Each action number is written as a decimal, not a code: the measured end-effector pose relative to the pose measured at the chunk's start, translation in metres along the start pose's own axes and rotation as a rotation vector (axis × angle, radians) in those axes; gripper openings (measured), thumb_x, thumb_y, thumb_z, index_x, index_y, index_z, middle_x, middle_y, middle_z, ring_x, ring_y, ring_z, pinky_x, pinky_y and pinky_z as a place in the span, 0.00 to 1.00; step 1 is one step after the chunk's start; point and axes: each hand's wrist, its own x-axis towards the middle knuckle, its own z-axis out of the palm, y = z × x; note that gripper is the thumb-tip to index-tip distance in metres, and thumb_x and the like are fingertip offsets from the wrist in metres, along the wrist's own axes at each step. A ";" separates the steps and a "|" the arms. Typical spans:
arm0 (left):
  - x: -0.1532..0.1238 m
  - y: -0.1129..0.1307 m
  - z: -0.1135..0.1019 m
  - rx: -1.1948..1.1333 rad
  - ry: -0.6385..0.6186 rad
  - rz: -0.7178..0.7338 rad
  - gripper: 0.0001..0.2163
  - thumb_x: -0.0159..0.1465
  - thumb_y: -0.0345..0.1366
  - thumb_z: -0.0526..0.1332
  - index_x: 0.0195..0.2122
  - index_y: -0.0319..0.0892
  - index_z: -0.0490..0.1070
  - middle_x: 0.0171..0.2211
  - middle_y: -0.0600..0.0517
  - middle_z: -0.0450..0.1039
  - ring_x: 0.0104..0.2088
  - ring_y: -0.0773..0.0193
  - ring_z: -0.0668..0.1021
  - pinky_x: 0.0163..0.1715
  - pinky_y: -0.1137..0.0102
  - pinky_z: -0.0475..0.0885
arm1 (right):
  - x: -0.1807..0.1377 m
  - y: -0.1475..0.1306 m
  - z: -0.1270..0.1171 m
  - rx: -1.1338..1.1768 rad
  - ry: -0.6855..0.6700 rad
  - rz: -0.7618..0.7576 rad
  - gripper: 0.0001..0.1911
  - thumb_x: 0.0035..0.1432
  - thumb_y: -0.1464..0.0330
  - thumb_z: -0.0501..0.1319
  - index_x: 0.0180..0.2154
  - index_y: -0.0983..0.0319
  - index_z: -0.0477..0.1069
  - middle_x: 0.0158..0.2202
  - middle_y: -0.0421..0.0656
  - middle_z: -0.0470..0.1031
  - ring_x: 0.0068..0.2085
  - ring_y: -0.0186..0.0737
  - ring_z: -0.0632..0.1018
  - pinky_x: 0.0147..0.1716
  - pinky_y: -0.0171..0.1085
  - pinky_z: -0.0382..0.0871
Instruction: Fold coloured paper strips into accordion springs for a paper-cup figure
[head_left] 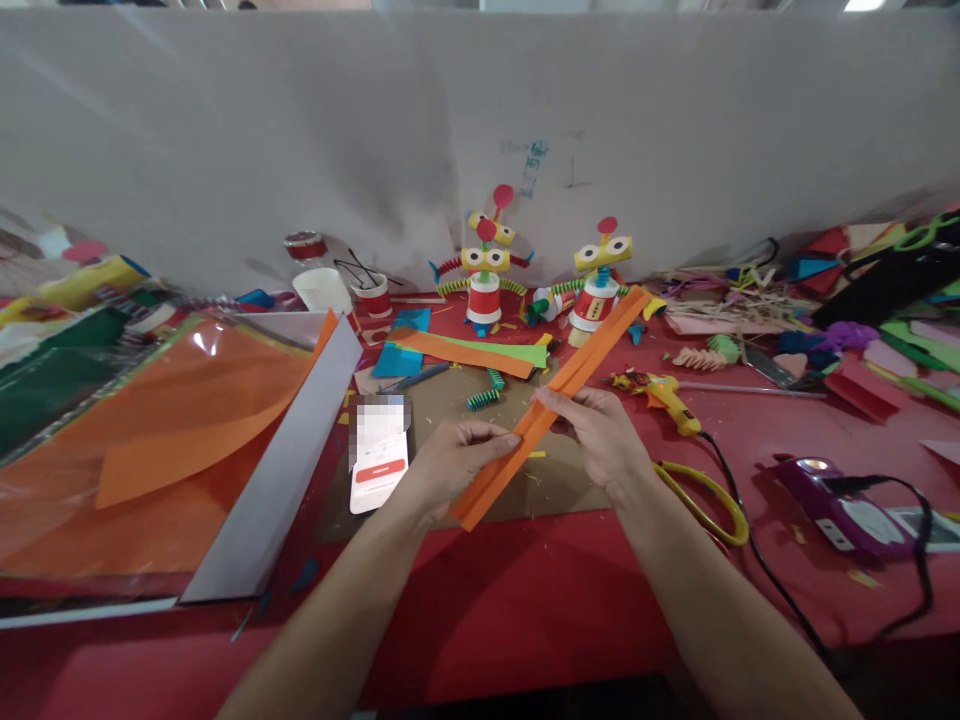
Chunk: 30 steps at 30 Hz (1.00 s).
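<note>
A long orange paper strip point(555, 405), creased along its length, slants from lower left to upper right above the brown cardboard mat point(442, 400). Near its lower part, my left hand point(457, 455) pinches the edge with the thumb on top. Higher up, my right hand point(589, 425) grips the opposite edge between thumb and fingers. Behind the strip lie a second orange strip point(465, 352), a light green strip point(529, 354) and blue paper point(401, 358). A small green pleated paper spring point(484, 399) rests on the mat. Left of my left hand lies a lit phone point(379, 455).
Paper-cup robot figures point(484, 290) stand at the back by the grey partition point(360, 130). A yellow glue gun point(667, 395) with a black cord and a purple device point(844, 510) lie right. Orange sheets point(172, 400) fill a box at left. Scissors point(926, 235) sit far right.
</note>
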 end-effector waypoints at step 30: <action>0.002 0.003 -0.005 -0.020 -0.127 -0.104 0.10 0.47 0.27 0.64 0.31 0.40 0.76 0.27 0.53 0.77 0.28 0.69 0.74 0.31 0.73 0.68 | 0.008 -0.017 -0.019 0.092 0.219 -0.140 0.09 0.38 0.65 0.71 0.22 0.61 0.75 0.24 0.41 0.77 0.27 0.36 0.76 0.29 0.37 0.71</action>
